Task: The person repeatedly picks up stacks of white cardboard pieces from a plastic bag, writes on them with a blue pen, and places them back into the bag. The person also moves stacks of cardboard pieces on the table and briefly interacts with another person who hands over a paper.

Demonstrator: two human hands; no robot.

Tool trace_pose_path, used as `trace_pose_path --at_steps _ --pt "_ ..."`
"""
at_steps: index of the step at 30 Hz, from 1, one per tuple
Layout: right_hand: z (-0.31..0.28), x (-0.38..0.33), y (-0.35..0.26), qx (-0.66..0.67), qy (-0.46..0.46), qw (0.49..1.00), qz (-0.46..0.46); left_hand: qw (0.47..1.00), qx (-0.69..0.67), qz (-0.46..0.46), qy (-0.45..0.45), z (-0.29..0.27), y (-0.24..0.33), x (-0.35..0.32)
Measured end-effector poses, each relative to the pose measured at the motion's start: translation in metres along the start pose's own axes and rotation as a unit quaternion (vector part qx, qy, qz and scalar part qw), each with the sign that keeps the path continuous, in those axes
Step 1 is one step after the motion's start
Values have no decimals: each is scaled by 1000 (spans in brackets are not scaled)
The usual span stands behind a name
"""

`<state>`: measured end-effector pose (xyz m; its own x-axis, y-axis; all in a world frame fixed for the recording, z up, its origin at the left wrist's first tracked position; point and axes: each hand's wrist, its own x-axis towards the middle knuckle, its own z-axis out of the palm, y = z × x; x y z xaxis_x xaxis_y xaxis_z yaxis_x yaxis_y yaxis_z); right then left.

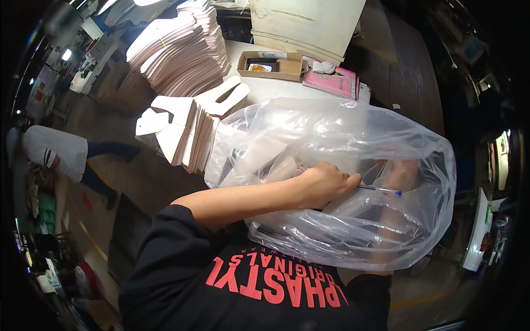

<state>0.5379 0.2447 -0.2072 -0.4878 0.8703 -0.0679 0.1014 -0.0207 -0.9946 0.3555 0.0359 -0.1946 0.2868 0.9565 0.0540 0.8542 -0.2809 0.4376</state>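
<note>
A large clear plastic bag (331, 118) lies over the worktable in front of me, its film crumpled and bulging. My left hand (326, 185) is closed against the bag's near side, with a pen (381, 189) in its fist; the pen's blue end points right. Through the film, my right hand (402, 170) shows at the bag's right side, its forearm running up behind the plastic. The film blurs its fingers, so their grip is unclear. Pale flat pieces (262, 154) show under or within the bag, partly hidden by it.
Left of the bag stand bundled cut card pieces (185, 132) and a tall stack of pale sheets (171, 55). Beyond it are an open cardboard box (287, 67), a pink booklet (331, 81) and large pale boards (303, 25). A person (55, 149) walks at far left.
</note>
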Motion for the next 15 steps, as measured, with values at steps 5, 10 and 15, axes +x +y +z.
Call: trace_pose_path --at_steps 5,10,15 --pt "-9 20 -66 74 61 990 -108 974 -42 90 206 -2 -8 -5" --pt "-21 19 -100 79 91 980 -156 987 -47 20 150 2 -18 -13" --pt "-27 4 -80 34 101 988 -114 992 28 -15 120 -21 -9 -58"
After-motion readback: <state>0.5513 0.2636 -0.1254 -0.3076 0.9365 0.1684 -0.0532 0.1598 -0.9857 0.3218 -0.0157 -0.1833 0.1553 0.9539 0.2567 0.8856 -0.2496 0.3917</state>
